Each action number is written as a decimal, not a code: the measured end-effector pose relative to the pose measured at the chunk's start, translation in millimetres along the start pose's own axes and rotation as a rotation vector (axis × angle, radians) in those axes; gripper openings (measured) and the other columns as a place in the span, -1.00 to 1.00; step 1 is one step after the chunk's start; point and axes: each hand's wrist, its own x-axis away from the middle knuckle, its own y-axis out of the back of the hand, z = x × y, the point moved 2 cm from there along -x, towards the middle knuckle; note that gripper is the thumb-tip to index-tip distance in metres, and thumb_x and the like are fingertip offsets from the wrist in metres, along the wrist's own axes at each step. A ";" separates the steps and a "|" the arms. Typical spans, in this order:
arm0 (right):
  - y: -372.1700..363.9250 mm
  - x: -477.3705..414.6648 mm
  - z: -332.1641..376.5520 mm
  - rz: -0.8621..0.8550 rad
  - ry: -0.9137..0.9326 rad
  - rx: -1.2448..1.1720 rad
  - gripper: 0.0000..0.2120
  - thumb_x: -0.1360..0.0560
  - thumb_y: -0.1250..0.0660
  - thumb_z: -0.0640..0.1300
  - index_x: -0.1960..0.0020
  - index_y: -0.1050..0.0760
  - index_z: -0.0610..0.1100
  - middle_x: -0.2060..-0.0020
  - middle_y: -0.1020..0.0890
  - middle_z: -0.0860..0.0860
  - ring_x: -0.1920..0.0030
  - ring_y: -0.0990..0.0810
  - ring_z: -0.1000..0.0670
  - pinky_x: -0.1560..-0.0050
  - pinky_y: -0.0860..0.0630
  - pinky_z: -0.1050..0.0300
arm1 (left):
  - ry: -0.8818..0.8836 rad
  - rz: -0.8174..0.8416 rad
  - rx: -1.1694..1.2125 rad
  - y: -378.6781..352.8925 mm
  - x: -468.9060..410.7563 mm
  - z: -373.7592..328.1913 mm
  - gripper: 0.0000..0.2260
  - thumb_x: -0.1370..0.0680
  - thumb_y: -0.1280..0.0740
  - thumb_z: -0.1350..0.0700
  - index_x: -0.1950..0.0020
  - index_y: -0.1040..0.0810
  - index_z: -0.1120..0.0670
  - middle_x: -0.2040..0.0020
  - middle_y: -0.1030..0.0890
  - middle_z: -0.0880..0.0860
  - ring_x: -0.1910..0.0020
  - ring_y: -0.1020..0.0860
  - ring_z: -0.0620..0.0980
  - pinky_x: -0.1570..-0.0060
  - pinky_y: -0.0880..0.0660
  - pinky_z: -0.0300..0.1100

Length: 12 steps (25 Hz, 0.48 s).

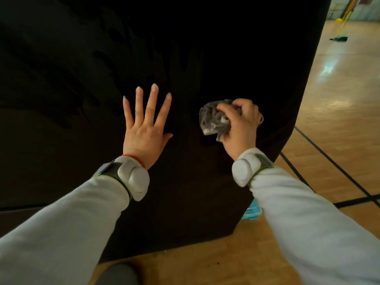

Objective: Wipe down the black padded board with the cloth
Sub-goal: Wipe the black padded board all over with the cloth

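left hand (146,128) lying flat, fingers spread, on black padded board (205,58) | right hand (240,126) gripping bunched grey cloth (213,118) against it (board standing on wood floor (339,112))

A polished wood floor (339,112) runs along the right of the view, crossed by black lines (320,149): two run side by side on a diagonal and meet a third near the right edge. Pale light glints off the boards farther back. Near the far wall (337,9), a mop (340,31) with a yellow handle rests its green head on the floor. Lower down, a light blue plastic container (252,212) sits on the floor, partly hidden.
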 end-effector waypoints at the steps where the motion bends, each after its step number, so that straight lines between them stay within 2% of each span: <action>1: -7.1 10.8 -1.3 0.038 0.007 -0.005 -0.61 -0.27 -0.29 -0.16 -0.10 -0.47 -0.04 -0.06 -0.30 -0.03 -0.05 -0.30 -0.11 -0.05 -0.20 0.01 | 0.001 -0.007 0.000 -0.3 0.8 0.2 -0.12 -0.42 -0.45 0.00 -0.54 0.07 0.03 -0.51 0.10 0.15 -0.46 0.14 0.26 -0.36 0.42 0.09; 4: -21.5 45.9 -8.4 0.174 -0.014 -0.005 -0.65 -0.28 -0.34 -0.13 -0.07 -0.49 -0.04 -0.04 -0.34 -0.07 -0.02 -0.29 -0.11 -0.04 -0.19 0.01 | 0.001 -0.028 0.005 -2.4 2.4 -0.1 -0.14 -0.42 -0.44 0.01 -0.54 0.05 0.04 -0.51 0.08 0.17 -0.46 0.12 0.27 -0.37 0.41 0.09; 8: -34.6 87.8 -14.8 0.550 -0.112 0.052 -0.63 -0.30 -0.45 -0.23 -0.09 -0.56 -0.08 -0.07 -0.44 -0.17 -0.09 -0.37 -0.21 -0.11 -0.25 -0.10 | 0.003 -0.036 0.011 -3.6 5.7 -1.0 -0.16 -0.44 -0.42 0.02 -0.54 0.05 0.05 -0.51 0.09 0.16 -0.46 0.12 0.27 -0.37 0.41 0.08; 9: -32.2 93.7 -14.4 0.588 -0.115 0.049 -0.64 -0.31 -0.44 -0.25 -0.09 -0.57 -0.09 -0.07 -0.45 -0.18 -0.09 -0.39 -0.24 -0.11 -0.25 -0.11 | -0.003 -0.033 0.010 -4.5 6.5 -1.0 -0.17 -0.45 -0.41 0.01 -0.54 0.06 0.04 -0.51 0.09 0.16 -0.46 0.12 0.27 -0.37 0.42 0.07; 10: -27.2 93.2 -13.3 0.554 -0.099 0.028 -0.65 -0.29 -0.44 -0.27 -0.07 -0.57 -0.10 -0.06 -0.46 -0.19 -0.07 -0.41 -0.25 -0.07 -0.27 -0.11 | -0.007 -0.029 0.003 -5.3 7.4 -0.9 -0.17 -0.45 -0.41 0.01 -0.54 0.07 0.04 -0.51 0.08 0.17 -0.46 0.11 0.27 -0.37 0.43 0.07; 12: -14.5 73.3 -7.6 0.360 -0.081 -0.015 -0.63 -0.27 -0.41 -0.27 -0.07 -0.54 -0.12 -0.04 -0.46 -0.20 -0.04 -0.39 -0.23 -0.02 -0.30 -0.09 | -0.009 -0.030 -0.005 -7.2 8.2 -0.5 -0.18 -0.46 -0.40 0.01 -0.54 0.07 0.03 -0.51 0.07 0.18 -0.46 0.11 0.28 -0.37 0.42 0.08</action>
